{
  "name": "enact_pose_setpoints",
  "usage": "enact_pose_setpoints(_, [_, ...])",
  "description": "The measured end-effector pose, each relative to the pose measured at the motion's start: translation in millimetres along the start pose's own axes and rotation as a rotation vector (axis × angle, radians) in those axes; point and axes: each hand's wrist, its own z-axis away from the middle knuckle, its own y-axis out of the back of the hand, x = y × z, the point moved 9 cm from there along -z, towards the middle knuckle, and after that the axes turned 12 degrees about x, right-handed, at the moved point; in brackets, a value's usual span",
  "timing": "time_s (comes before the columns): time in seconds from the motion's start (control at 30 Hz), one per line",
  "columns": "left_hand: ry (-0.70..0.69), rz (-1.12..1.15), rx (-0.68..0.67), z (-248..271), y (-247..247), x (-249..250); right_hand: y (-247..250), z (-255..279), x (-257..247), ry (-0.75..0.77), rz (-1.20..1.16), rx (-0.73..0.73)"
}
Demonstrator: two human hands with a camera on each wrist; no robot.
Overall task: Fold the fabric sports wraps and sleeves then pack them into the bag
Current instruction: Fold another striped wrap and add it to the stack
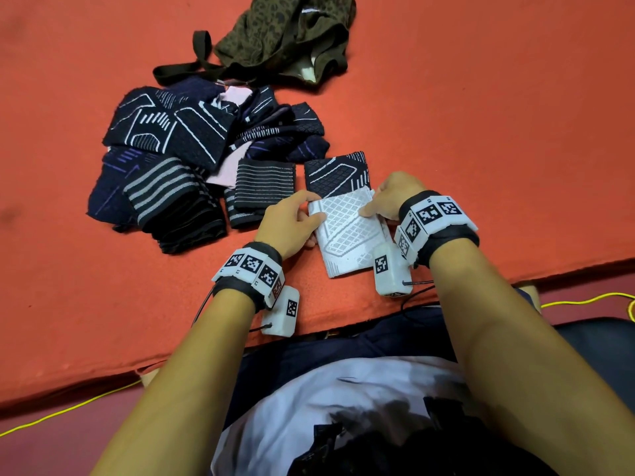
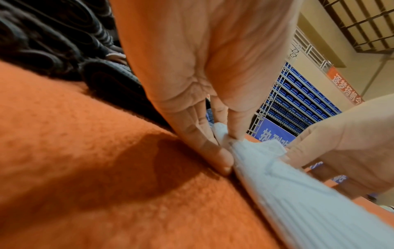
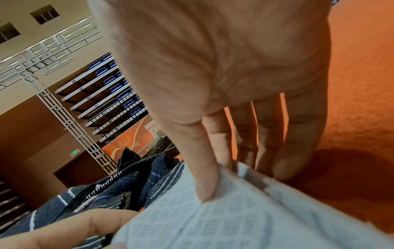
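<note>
Head view: orange felt table [image 1: 481,115], hands pinching white sleeve [image 1: 347,235].

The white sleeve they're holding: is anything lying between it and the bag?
Yes. The white sleeve sits near the person; the bag lies at the far side. A folded dark sleeve and the pile of dark wraps lie between.
</note>
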Motion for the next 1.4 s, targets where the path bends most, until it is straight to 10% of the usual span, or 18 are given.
enact_pose_setpoints(0.8, [-0.04,-0.028,0.03,-0.4,-2.0,6.4,4.9,7.7,-0.5,0.008,-0.021,0.002])
enact_pose_setpoints(1.13, [-0.151,0.025,0.283,-18.3,30.4,38.5,43.5,5.1,-37.2,0.169,-0.246,0.294])
enact_pose_setpoints(1.4, [-0.115,-0.041,0.209,-32.5,25.7,27.0,28.4,3.0,-43.9,0.234,-0.483,0.316])
